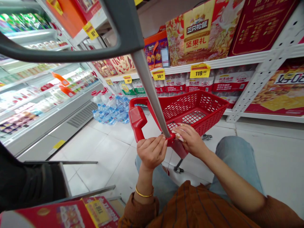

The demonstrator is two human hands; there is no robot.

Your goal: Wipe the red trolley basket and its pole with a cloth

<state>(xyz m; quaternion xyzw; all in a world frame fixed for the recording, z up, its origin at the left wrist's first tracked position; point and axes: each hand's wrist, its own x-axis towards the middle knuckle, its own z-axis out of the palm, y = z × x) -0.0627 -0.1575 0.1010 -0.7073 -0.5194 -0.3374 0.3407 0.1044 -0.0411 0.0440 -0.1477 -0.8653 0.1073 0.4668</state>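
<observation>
A red plastic shopping basket cart (pixel 209 110) stands on castors between my knees, with perforated walls. From its near edge a grey metal pole (pixel 153 91) rises to a dark grey loop handle (pixel 129 28). My left hand (pixel 152 152) is closed on the cart's near edge at the foot of the pole; its fingertips touch the pole's base. In my right hand (pixel 193 141) is a crumpled pale cloth or tissue (pixel 180 135), pressed against the red edge just right of the pole. The fingers' undersides are hidden.
Shelves ahead hold gift boxes (pixel 201 31) above shrink-wrapped bottles (pixel 175 83). Bottle packs (pixel 112 107) stand on the tiled floor. A chilled display case (pixel 35 104) runs along the left. At lower left are a red box (pixel 54 215) and metal bars (pixel 90 192).
</observation>
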